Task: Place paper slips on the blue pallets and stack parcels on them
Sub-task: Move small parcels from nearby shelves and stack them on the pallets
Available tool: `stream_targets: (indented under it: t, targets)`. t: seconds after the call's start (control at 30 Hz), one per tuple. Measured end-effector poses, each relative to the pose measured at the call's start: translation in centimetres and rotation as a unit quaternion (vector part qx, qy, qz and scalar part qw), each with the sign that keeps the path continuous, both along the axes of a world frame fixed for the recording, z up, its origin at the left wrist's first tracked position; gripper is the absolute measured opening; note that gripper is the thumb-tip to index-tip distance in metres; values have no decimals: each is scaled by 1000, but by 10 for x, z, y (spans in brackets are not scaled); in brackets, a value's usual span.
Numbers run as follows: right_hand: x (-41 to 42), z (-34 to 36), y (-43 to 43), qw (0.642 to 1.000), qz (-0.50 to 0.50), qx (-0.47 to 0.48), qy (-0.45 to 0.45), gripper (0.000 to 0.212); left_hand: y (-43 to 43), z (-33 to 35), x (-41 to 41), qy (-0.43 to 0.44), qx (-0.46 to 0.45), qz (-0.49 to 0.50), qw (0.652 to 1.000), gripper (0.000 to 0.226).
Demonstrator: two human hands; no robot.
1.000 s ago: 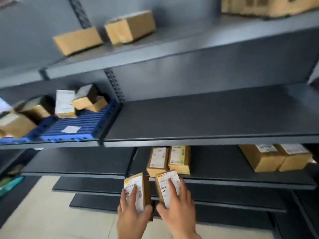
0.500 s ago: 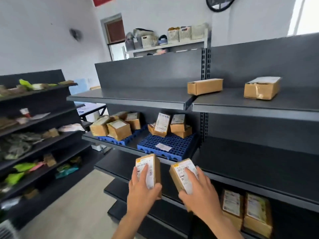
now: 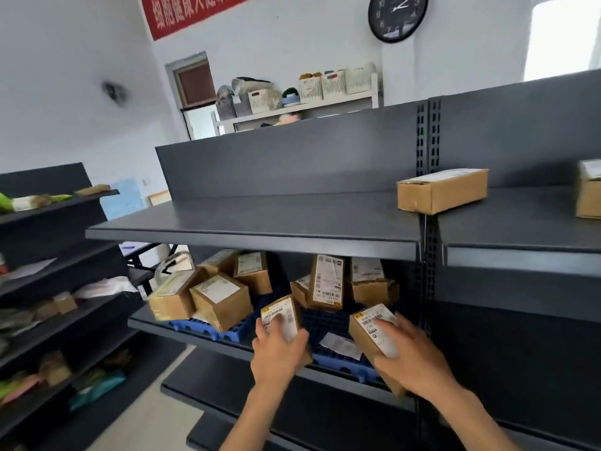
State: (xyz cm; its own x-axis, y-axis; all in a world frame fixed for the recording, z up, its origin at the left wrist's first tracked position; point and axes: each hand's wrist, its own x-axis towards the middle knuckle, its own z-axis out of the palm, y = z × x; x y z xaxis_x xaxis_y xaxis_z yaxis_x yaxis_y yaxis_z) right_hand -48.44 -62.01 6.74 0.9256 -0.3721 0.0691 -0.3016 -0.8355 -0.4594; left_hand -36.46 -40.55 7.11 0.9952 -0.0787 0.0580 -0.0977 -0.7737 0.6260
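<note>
My left hand (image 3: 278, 351) grips a small brown labelled parcel (image 3: 281, 315), held upright over the front of a blue pallet (image 3: 325, 323). My right hand (image 3: 411, 356) grips a second labelled parcel (image 3: 370, 333), tilted, at the pallet's right front corner. A white paper slip (image 3: 340, 346) lies on the pallet between the two held parcels. At the pallet's back stand several parcels, one upright with its label forward (image 3: 327, 283). A second blue pallet (image 3: 208, 330) to the left carries several brown parcels (image 3: 221, 301).
The dark metal shelf (image 3: 260, 219) above overhangs the pallets; a long box (image 3: 442, 190) and another box (image 3: 588, 190) sit on it. A second dark rack (image 3: 48, 288) with mixed goods stands at the left. Lower shelves (image 3: 292, 405) jut out below my arms.
My view has swung left and come closer to the pallet shelf. Both hands have carried their parcels forward and up, from below the shelf edge to over the blue pallet.
</note>
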Motion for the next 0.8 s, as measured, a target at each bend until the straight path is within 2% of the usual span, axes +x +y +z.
stream_targets:
  t: [0.13,0.2,0.27,0.33,0.4,0.5,0.57,0.63,0.7,0.77,0.8]
  targets:
    - [44,-15,1,998,13,-56,-29,50,-10,-18,52,8,-6,1,1000,65]
    - [57,-23,1,996,8,-83,-21,46,-13,-23,63,34,-11,-3,999,70]
    - [66,-35,1,990,-6,-117,-76,40,-10,-24,67,48,-37,-20,998,68]
    - [72,-31,12,978,-12,-141,-155,35,2,-21,74,19,-61,-37,997,59]
    - [83,-17,38,969,-10,-125,-214,44,23,-15,89,-33,-71,-42,996,49]
    - [115,6,107,973,7,-55,-226,28,64,-4,119,-112,-120,-64,984,36]
    - [149,12,153,973,48,-22,-225,18,97,5,145,-156,-147,-78,974,35]
    - [187,14,193,976,87,-1,-200,26,137,10,177,-214,-137,-74,964,37]
    - [226,15,224,979,94,14,-178,43,181,14,212,-263,-109,-42,958,32]
    - [260,11,251,987,73,20,-139,63,222,12,247,-264,-64,9,962,36]
    - [274,9,261,992,57,25,-111,73,240,11,263,-247,-39,29,968,44]
